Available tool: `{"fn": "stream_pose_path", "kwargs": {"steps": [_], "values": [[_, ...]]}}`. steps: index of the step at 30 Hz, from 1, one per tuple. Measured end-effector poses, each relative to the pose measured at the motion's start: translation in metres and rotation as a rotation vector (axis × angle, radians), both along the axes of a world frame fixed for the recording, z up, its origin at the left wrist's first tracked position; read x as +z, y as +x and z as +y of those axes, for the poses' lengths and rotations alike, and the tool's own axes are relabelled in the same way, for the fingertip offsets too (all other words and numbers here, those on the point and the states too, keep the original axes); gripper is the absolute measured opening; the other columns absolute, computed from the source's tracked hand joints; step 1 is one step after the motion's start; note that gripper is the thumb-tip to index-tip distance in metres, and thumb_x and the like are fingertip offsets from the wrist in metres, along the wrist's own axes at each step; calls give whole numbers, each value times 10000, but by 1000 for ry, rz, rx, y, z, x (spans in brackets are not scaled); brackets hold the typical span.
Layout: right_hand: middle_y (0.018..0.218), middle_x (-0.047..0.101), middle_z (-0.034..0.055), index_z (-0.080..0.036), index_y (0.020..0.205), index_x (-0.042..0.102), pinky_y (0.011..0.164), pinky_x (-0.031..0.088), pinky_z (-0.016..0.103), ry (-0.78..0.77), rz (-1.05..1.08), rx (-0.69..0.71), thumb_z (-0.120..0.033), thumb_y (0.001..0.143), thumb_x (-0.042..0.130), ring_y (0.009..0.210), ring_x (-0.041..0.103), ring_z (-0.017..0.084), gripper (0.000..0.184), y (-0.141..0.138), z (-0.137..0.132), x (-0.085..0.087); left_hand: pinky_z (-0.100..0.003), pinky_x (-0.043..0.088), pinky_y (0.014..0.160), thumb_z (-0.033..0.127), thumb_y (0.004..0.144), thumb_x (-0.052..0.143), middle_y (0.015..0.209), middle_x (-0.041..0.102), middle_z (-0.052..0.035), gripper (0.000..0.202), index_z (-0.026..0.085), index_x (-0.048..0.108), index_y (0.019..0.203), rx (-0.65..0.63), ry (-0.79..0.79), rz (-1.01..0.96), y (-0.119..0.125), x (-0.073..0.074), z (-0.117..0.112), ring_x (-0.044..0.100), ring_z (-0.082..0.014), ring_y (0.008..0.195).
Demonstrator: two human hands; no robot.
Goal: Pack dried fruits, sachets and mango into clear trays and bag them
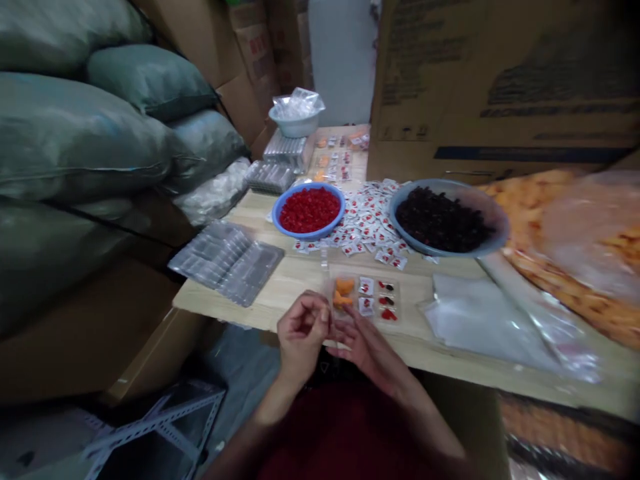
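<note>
Tray (377, 301) on the counter (300, 267), flat and see-through, near the front edge. Inside: orange pieces (343, 293) in the left column, two packets (366, 287) in the middle, red pieces (389, 314) and dark pieces (389, 287) on the right. Left hand (303, 330) just off the near left corner of the tray, fingers curled in and thumb pressed to them; too blurred to tell of anything pinched there. Right hand (367, 347) close beside it, at the tray's near edge, fingers loosely spread and pointing left; contact with the tray impossible to tell. Beyond the tray, a blue bowl (305, 235) full of red pieces, to its right a heap of loose packets (367, 217), then a larger bowl (495, 210) full of dark pieces. To the left, overlapping see-through trays (227, 260). Farther back, stacked trays (273, 177) and a pale bowl (294, 127) with clear bags (300, 103). To the right, clear sheets (480, 317) lying flat, and a big orange bag (590, 240) behind. Left of the counter, piled sacks (75, 127); behind it, a large carton (425, 143).
</note>
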State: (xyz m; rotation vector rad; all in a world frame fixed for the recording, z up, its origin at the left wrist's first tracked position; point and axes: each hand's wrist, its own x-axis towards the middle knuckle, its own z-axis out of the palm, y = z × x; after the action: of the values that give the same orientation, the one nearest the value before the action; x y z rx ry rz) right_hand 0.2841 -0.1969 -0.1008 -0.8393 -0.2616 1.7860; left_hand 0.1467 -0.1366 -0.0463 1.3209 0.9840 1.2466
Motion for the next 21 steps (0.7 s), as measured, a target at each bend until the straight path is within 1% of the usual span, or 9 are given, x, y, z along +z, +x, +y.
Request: {"fn": "stream_pose_path", "kwargs": {"steps": [2, 4, 7, 9, 12, 14, 16, 18, 21], "values": [[1027, 706, 15, -332, 1319, 588, 753, 526, 278, -8, 36, -93, -447, 804, 790, 850, 656, 139, 565, 3, 1, -1, -203, 423, 589, 340, 881, 683, 693, 572, 28, 199, 183, 603, 790, -52, -81, -51, 12, -6, -15, 517, -82, 579], [923, 670, -25, -330, 1300, 597, 637, 466, 206, 9, -105, -255, -361, 745, 843, 706, 578, 88, 608, 21, -1, -4, -218, 460, 679, 386, 901, 660, 730, 606, 6, 221, 180, 624, 828, -80, -164, -97, 12, -12, -13, 558, -99, 661], [917, 634, -17, -294, 1355, 563, 614, 435, 210, 113, -494, -410, -357, 766, 811, 709, 546, 101, 642, 59, -5, -11, -301, 504, 793, 569, 932, 533, 946, 685, -64, 406, 209, 607, 1104, -98, -327, -231, 4, -24, 14, 635, -166, 846], [862, 607, -15, -254, 1404, 520, 684, 460, 243, 185, -721, -422, -368, 784, 784, 756, 566, 129, 684, 79, -5, -21, -298, 503, 772, 573, 885, 602, 957, 690, -59, 494, 223, 545, 1230, -93, -375, -201, 0, -39, 34, 642, -174, 852], [804, 568, -19, -203, 1443, 478, 740, 481, 297, 189, -960, -361, -394, 811, 736, 747, 565, 153, 709, 93, -1, -39, -241, 468, 709, 368, 771, 776, 837, 645, -1, 527, 196, 567, 1223, -89, -287, 41, 2, -73, 56, 594, -131, 743], [822, 572, 2, -173, 1444, 485, 715, 484, 317, 141, -1163, -330, -416, 850, 680, 721, 547, 163, 671, 95, -2, -52, -241, 461, 683, 321, 783, 748, 819, 622, 3, 478, 181, 596, 1214, -87, -211, 184, 8, -97, 66, 565, -125, 702], [865, 590, 34, -148, 1433, 505, 723, 494, 343, 108, -1368, -325, -429, 881, 635, 734, 544, 180, 632, 95, -4, -63, -258, 469, 686, 315, 815, 700, 849, 623, -12, 413, 183, 624, 1200, -63, -128, 327, 14, -115, 73, 561, -133, 706], [959, 608, 79, -136, 1419, 523, 772, 511, 377, 108, -1514, -325, -441, 897, 611, 782, 560, 200, 611, 96, -7, -70, -284, 486, 722, 296, 825, 680, 902, 633, -34, 372, 184, 643, 1177, -54, -32, 467, 19, -126, 79, 577, -149, 742], [1113, 592, 133, -151, 1407, 537, 842, 528, 417, 147, -1611, -302, -469, 908, 596, 876, 590, 232, 594, 98, -10, -75, -324, 505, 787, 253, 852, 633, 977, 640, -67, 349, 171, 632, 1191, -55, 84, 603, 20, -128, 85, 598, -172, 811]]}}
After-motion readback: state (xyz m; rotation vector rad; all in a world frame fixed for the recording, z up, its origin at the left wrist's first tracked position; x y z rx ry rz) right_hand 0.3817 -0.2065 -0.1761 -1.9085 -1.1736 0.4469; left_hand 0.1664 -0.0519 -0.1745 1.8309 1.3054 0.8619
